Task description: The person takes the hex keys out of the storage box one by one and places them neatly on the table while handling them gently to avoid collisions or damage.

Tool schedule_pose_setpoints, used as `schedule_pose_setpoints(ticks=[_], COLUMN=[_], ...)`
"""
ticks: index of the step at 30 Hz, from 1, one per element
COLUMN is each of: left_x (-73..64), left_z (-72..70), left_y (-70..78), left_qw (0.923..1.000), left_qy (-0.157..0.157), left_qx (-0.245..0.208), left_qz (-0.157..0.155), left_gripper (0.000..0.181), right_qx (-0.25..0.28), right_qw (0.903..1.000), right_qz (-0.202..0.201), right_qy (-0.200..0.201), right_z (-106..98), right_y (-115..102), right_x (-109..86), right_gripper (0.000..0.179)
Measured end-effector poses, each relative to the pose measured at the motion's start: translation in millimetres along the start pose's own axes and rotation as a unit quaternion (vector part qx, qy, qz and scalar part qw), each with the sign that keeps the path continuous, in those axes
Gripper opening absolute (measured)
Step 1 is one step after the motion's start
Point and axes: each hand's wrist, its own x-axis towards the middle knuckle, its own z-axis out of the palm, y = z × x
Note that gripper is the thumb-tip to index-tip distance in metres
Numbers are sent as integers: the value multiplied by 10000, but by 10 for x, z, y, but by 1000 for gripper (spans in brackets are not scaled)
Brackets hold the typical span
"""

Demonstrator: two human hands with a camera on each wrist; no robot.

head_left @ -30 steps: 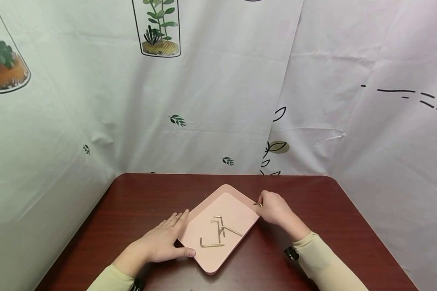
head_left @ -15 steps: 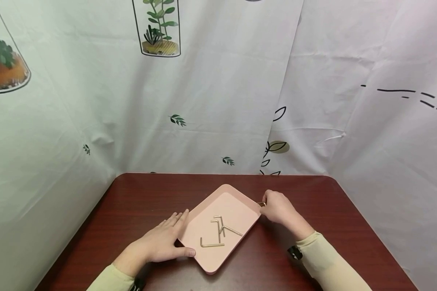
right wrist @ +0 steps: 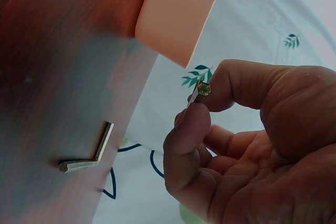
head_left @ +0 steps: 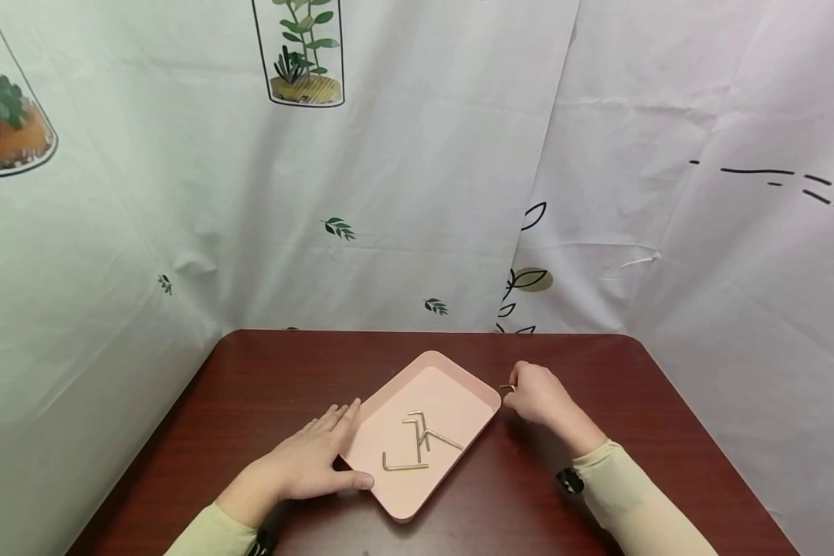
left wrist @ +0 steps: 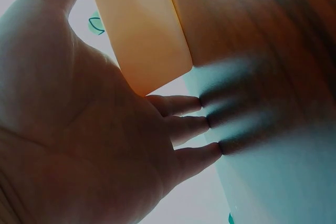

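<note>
A pink tray (head_left: 459,378) stands turned at an angle on the dark red table. Several brass-coloured hex keys (head_left: 406,467) lie inside it, some crossing one another. My left hand (head_left: 309,461) is spread along the tray's left side, thumb at its near edge; its fingertips come down on the table in the left wrist view. Just beyond the tray's right corner, my right hand (head_left: 538,394) pinches a hex key (right wrist: 203,88) between thumb and forefinger, its hexagonal end facing the wrist camera. A second hex key (right wrist: 97,156) lies on the table, seen only in the right wrist view.
The table (head_left: 306,371) has rounded far corners. White cloth (head_left: 389,193) with printed plants hangs behind it and along both sides. Bare tabletop shows around the tray.
My right hand has drawn away to the right from over the tray's right corner, carrying the hex key and uncovering that corner. The left hand and the tray hold still.
</note>
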Motion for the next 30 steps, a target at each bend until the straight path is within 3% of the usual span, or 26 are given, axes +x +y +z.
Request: schedule_pose_setpoints(ticks=[11,30], left_x=[1,-8], left_z=[7,-6], left_y=[-11,10], left_qw=[10000,10000], left_qy=[-2,-19], left_qx=[-5,-58], left_qz=[11,30], left_gripper=[130,130], right_qx=[186,-1], right_qw=[9993,9989], right_qz=[248,400], right_qy=[-198,-235], right_z=[-31,-111], right_y=[112,377], right_x=[-3,27], right_gripper=[14,12])
